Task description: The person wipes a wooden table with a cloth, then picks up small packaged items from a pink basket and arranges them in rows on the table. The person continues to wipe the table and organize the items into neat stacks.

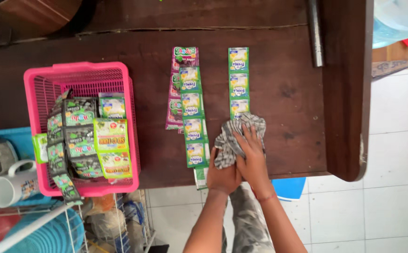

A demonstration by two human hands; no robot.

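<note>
A dark wooden table (279, 89) fills most of the head view, with pale floor tiles (391, 206) seen beyond its near and right edges. On the left part of the table a pink plastic basket (80, 72) is set, and it is packed with strips of green and grey sachets (80, 140). A metal pipe (315, 33) is laid near the far right corner. A white mug (9, 185) is seen below the basket's left corner, off the table. Three sachet strips are laid flat side by side in the middle: a purple strip (178, 93), partly covered by a long green strip (192, 117), and a shorter green strip (238, 79) kept apart to the right. A striped grey cloth (234, 138) is bunched over the near end of the shorter strip. The right hand (252, 157) is pressed on the cloth with fingers spread flat, not clenched. The left hand (223, 175) is curled around the cloth's near edge, which is gripped between thumb and fingers
</note>
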